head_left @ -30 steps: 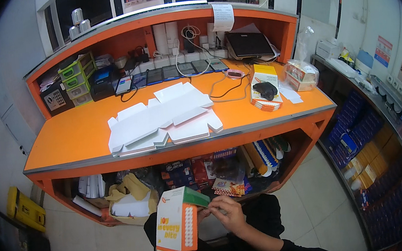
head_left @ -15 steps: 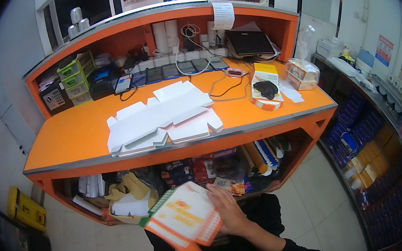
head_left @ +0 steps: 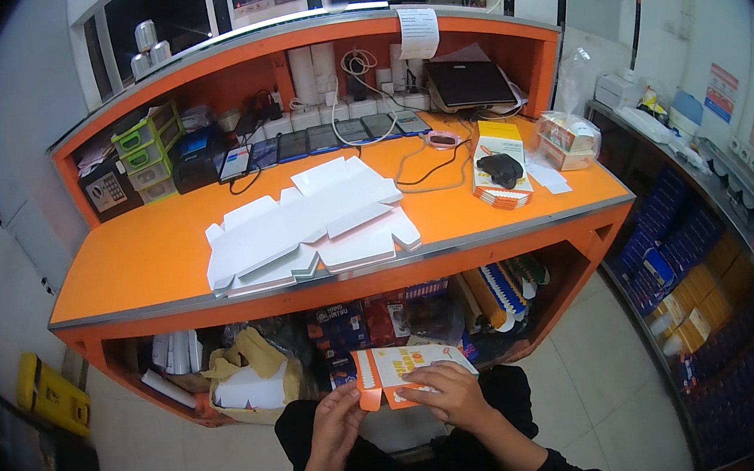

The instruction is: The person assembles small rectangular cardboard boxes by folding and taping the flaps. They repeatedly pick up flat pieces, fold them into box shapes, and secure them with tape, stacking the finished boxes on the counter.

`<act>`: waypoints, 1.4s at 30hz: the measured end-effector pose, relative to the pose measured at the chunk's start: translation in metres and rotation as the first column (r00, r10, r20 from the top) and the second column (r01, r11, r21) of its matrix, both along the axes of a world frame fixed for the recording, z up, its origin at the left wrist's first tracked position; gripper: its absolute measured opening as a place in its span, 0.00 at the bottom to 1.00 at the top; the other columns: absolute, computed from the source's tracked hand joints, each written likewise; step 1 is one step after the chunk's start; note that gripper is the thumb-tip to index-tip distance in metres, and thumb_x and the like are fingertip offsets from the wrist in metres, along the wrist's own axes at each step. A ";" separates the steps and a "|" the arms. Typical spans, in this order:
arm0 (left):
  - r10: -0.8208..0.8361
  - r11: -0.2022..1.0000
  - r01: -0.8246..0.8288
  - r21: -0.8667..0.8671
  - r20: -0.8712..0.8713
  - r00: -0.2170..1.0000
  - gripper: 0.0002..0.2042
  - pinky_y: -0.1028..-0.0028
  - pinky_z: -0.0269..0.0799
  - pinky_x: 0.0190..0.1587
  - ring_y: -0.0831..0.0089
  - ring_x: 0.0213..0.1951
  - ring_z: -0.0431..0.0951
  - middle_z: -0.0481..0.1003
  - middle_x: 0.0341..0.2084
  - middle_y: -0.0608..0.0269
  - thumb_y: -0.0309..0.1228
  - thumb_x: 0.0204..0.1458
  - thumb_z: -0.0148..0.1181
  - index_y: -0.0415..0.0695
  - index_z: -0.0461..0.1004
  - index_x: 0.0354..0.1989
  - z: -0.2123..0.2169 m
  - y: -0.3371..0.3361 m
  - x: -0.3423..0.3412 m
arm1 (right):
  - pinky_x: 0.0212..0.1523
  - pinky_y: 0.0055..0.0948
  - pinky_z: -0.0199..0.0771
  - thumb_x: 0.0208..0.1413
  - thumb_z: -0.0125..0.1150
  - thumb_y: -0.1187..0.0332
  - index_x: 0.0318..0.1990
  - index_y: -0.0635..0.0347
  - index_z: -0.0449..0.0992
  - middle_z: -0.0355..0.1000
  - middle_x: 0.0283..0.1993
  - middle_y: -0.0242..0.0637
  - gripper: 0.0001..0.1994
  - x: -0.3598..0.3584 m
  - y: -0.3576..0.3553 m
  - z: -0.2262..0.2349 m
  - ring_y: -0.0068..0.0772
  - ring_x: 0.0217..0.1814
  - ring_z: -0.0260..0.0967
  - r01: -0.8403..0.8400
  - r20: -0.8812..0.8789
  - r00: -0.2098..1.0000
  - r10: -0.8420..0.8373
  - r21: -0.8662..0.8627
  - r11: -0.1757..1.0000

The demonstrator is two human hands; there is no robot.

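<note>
A white and orange cardboard box [head_left: 391,361], its printed side up, is held above my lap in front of the desk. My left hand [head_left: 336,419] pinches the orange flap at its left end. Across the lower right edge of the box lies my right hand [head_left: 451,392], fingers bent over the printed face and gripping it. On the desk top, a stack of flat white box blanks [head_left: 301,221] overlaps near the front edge.
At the desk's right, a black computer mouse [head_left: 502,169] rests on a stack of printed cartons [head_left: 504,195]. Several phones [head_left: 319,138] line the back. Below, an open carton [head_left: 250,388] sits on the lower shelf. A shelving rack [head_left: 707,272] stands at right.
The box has turned, swinging its orange flap end to the left, and moved slightly right. My left hand, mostly hidden behind the box before, now shows at that flap.
</note>
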State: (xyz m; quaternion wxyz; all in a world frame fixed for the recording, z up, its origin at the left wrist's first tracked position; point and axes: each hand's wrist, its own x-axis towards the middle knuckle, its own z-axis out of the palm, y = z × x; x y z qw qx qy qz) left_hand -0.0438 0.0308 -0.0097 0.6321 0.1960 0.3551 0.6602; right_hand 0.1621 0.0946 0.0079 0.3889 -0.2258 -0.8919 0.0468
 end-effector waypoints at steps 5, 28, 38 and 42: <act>0.093 0.989 -0.121 -0.080 -0.290 0.952 0.11 0.76 0.73 0.41 0.72 0.34 0.77 0.76 0.34 0.54 0.23 0.51 0.58 0.31 0.72 0.42 -0.011 -0.001 0.019 | 0.41 0.34 0.70 0.43 0.61 0.71 0.37 0.52 0.76 0.73 0.37 0.32 0.11 -0.008 -0.008 -0.006 0.34 0.40 0.71 0.118 -0.017 0.993 -0.120 -0.091 0.989; 0.295 0.944 -0.131 0.303 -0.596 0.747 0.07 0.78 0.73 0.40 0.76 0.33 0.77 0.78 0.31 0.60 0.19 0.45 0.63 0.34 0.77 0.34 0.017 -0.007 0.048 | 0.38 0.21 0.69 0.50 0.62 0.73 0.35 0.66 0.77 0.73 0.36 0.37 0.06 -0.022 -0.017 0.001 0.23 0.36 0.69 -0.249 -0.470 0.858 -0.209 -0.736 0.630; 0.315 0.939 -0.191 0.286 -0.494 0.811 0.12 0.78 0.72 0.44 0.75 0.39 0.76 0.75 0.36 0.58 0.19 0.49 0.59 0.32 0.71 0.43 0.003 -0.006 0.040 | 0.42 0.23 0.72 0.50 0.60 0.78 0.40 0.65 0.77 0.72 0.41 0.41 0.09 -0.031 -0.026 0.001 0.29 0.42 0.72 -0.217 -0.445 0.892 -0.077 -0.572 0.791; 0.280 0.950 -0.198 0.242 -0.375 0.884 0.10 0.77 0.70 0.43 0.77 0.38 0.74 0.74 0.34 0.63 0.20 0.52 0.55 0.34 0.70 0.44 0.005 -0.005 0.044 | 0.47 0.28 0.70 0.53 0.56 0.76 0.46 0.63 0.75 0.69 0.47 0.42 0.13 -0.027 -0.023 -0.018 0.34 0.46 0.70 -0.276 -0.359 0.929 0.088 -0.516 0.811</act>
